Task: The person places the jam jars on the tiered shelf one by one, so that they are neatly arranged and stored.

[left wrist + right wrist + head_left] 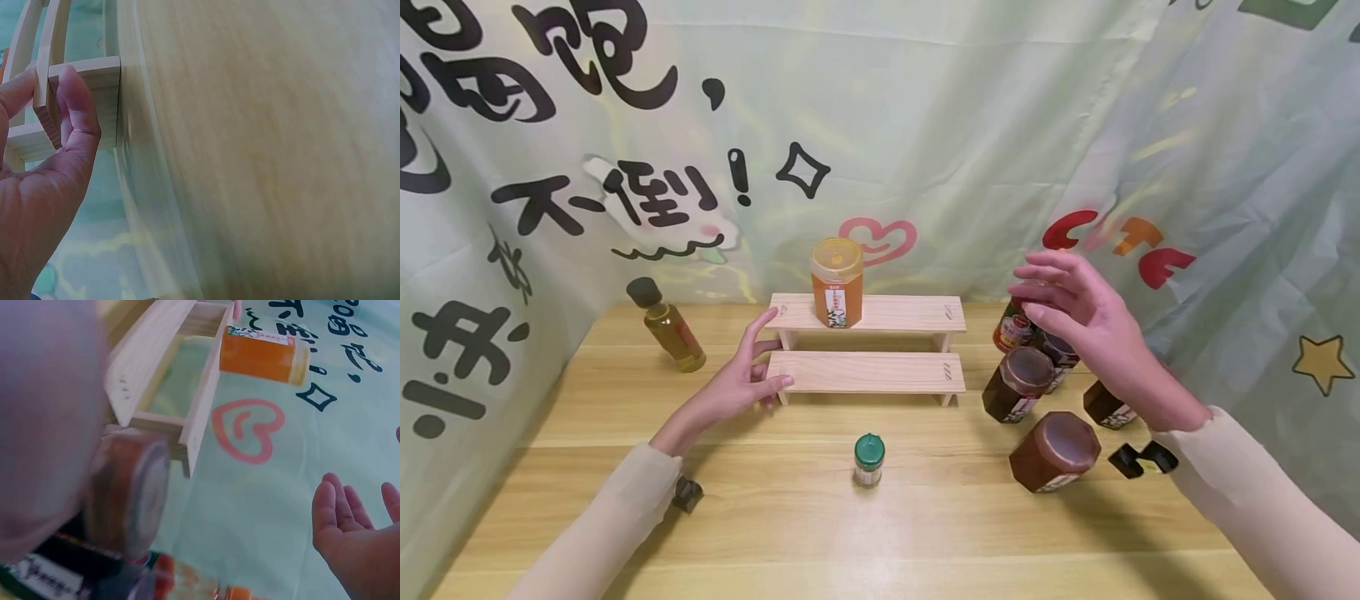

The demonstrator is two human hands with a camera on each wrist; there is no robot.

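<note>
A two-tier wooden rack stands on the table. My left hand grips its left end; in the left wrist view, thumb and fingers pinch the end of a shelf board. On the upper tier, left of centre, sits a jar of orange contents. Over a group of jars to the right hovers my right hand, fingers extended and holding nothing. It partly hides a bottle with a red label. Nearest below it are a dark jar and another dark jar behind that.
A brown-red jar stands at the front right, a dark jar beside the right forearm. A green-capped shaker is in front of the rack. Far left stands an oil bottle. A printed curtain hangs behind the table.
</note>
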